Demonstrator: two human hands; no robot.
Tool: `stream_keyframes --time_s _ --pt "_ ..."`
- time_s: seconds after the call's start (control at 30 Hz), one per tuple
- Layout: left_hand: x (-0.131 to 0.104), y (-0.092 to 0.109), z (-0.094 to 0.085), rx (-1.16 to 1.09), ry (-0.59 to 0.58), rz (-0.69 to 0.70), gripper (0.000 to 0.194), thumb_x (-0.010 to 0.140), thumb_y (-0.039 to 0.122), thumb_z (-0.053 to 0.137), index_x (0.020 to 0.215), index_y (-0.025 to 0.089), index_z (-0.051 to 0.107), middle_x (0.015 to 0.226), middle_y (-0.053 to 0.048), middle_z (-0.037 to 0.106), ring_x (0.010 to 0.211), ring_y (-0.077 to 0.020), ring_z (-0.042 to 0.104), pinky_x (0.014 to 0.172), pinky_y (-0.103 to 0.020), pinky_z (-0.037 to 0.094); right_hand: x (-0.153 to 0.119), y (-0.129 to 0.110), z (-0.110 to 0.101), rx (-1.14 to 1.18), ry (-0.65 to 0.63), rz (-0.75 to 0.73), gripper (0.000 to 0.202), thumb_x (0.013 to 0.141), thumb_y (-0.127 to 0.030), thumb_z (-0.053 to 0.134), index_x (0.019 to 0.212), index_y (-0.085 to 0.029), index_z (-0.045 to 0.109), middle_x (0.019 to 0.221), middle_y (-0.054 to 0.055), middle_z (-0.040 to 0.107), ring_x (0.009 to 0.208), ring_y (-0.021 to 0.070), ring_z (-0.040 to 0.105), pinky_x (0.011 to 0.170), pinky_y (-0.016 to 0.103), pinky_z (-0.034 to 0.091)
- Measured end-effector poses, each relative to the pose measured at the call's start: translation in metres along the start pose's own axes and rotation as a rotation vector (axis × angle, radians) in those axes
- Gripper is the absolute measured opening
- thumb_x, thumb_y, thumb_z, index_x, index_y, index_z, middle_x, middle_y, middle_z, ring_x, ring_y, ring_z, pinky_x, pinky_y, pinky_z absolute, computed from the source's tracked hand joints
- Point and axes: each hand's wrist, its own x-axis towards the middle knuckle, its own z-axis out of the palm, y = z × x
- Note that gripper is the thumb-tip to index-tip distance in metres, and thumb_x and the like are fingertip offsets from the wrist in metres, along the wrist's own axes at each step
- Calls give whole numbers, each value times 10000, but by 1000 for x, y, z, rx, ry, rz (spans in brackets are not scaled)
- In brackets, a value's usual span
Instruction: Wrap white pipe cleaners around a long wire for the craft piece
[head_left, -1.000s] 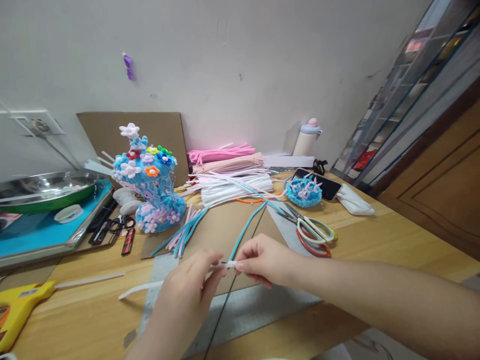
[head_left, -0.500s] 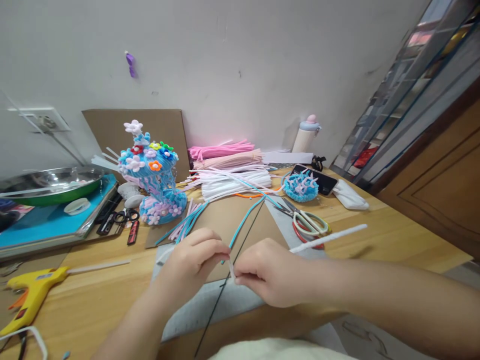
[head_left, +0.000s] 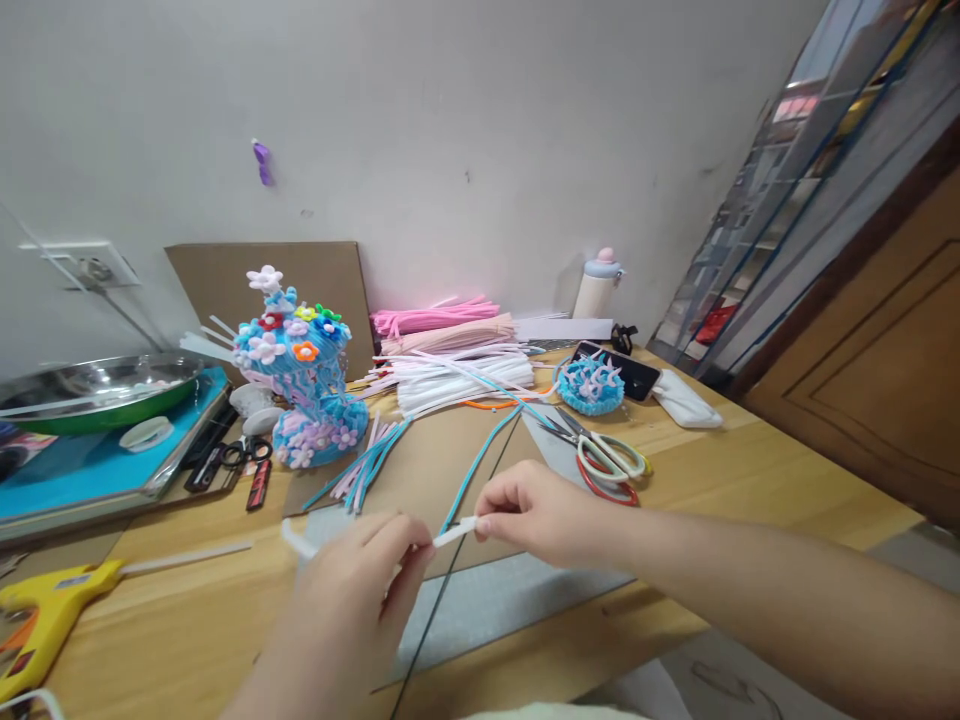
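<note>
A white pipe cleaner [head_left: 454,533] stretches between my two hands over the cardboard. My left hand [head_left: 367,575] pinches it on the left, and a white length pokes out beyond that hand. With thumb and forefinger, my right hand [head_left: 529,515] grips the other end. Beneath the hands lies a brown cardboard sheet [head_left: 420,460] on a grey mat [head_left: 517,605]. A blue pipe cleaner [head_left: 480,455] runs across the cardboard close behind the fingers. Scissors with pale handles [head_left: 611,455] rest just beyond my right hand.
Bundles of white [head_left: 465,380] and pink pipe cleaners [head_left: 439,318] lie along the wall. A blue flowered ornament [head_left: 300,370] stands at left, near a yellow glue gun [head_left: 56,610]. A round blue piece [head_left: 591,385], phone [head_left: 637,378] and bottle [head_left: 598,285] are at right.
The white length that stuck out past my right hand no longer shows there; one now shows left of my left hand. My hands have moved slightly apart, and the camera view has shifted.
</note>
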Motion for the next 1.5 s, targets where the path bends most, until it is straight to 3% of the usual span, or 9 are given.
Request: stream_keyframes --time_s 0.1,0.23,0.3,0.4,0.47,0.63,1.0,1.2,1.5 --pt "1 2 10 -63 -91 -100 109 892 221 475 817 207 552 706 7 598 632 -135 559 545 -230 406 0 1 5 -38 31 -23 201 784 -271 566 653 -141 645 485 -68 384 473 75 331 431 214 226" --pt "12 2 17 -112 50 -63 180 892 256 489 764 203 604 738 -14 590 717 -161 542 641 -272 405 3 -1 8 -44 141 -87 205 773 -249 582 601 -139 608 493 -58 415 493 74 362 452 206 250" --pt "19 0 14 -178 125 -146 190 875 286 517 739 201 619 691 -7 571 681 -158 527 618 -271 391 7 -4 2 102 181 -40 183 779 -263 569 652 -139 613 486 -62 436 437 65 370 421 197 265" --pt "32 -1 7 -556 210 -397 180 826 351 577 746 191 596 622 21 557 553 -116 504 503 -225 368 14 -14 -14 411 210 42 170 780 -296 553 770 -137 611 502 -59 508 341 59 419 349 182 288" --pt "43 2 4 -909 173 -528 217 779 381 628 728 183 556 583 35 566 483 -92 499 441 -195 357 18 -22 -23 555 223 27 187 759 -310 581 805 -131 607 572 -31 575 359 70 497 329 171 305" --pt "67 18 5 -1366 13 -592 308 638 363 767 699 145 558 614 5 644 484 -87 577 441 -177 434 23 -32 -25 706 156 -69 202 741 -319 651 738 -121 615 627 -1 593 459 73 545 333 143 325" --pt "71 17 20 -1353 102 -590 363 636 363 780 683 167 477 532 43 604 411 -76 539 405 -177 432 19 -26 -15 914 -37 -42 148 729 -287 660 751 -144 624 570 -17 563 497 74 522 362 132 288" --pt "69 1 10 -1105 159 -371 208 755 322 687 846 154 604 641 22 626 560 -86 564 516 -192 479 18 -24 -24 593 -36 2 192 730 -327 648 712 -136 644 487 -40 503 403 51 352 347 166 213" --pt "55 -6 11 -1010 72 -426 179 701 271 720 770 140 620 596 18 629 526 -85 547 495 -189 454 25 -19 -27 333 -74 -69 196 718 -318 648 721 -122 662 441 -78 420 413 50 325 402 192 229"
